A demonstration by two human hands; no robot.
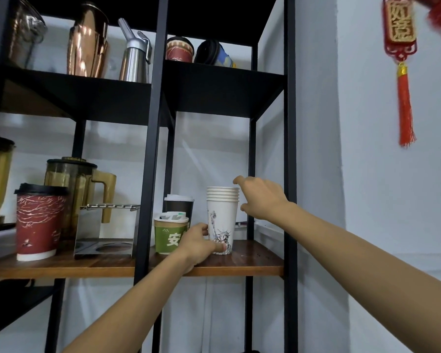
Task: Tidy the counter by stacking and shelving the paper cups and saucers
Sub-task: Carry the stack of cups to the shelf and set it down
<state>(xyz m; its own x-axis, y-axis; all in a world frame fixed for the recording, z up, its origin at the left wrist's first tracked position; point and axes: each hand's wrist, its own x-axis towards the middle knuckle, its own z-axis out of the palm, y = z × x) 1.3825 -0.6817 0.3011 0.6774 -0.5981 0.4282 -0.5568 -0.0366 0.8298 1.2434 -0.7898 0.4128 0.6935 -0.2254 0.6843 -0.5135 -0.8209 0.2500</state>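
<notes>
A stack of white paper cups (222, 217), nested so that several rolled rims show at the top and a line drawing of a statue prints the outermost wall, is standing upright on the wooden shelf (255, 258) of a black metal rack (148, 174), in the right-hand bay. The person's left hand (197, 247) is wrapping the base of the stack, thumb across the front near the bottom and fingers curling behind. The right hand (261, 198) is hovering just beside the rims with fingers spread and loosely curled; whether it is touching the rims cannot be told. Just to the left of the stack a green paper cup (169, 235) with packets in it is sitting in front of a dark lidded cup (179, 206), both close enough to be knocked.

The stack is likely handling as a very light, top-heavy column: thin paper walls that will dent under a hard squeeze, and smooth sides that could let nested cups slip apart if lifted by the top one alone. The safest hold is probably the one being used, low around the outer cup, where the base ring stiffens it, with the other hand steadying the rims. No saucers are in view.
</notes>
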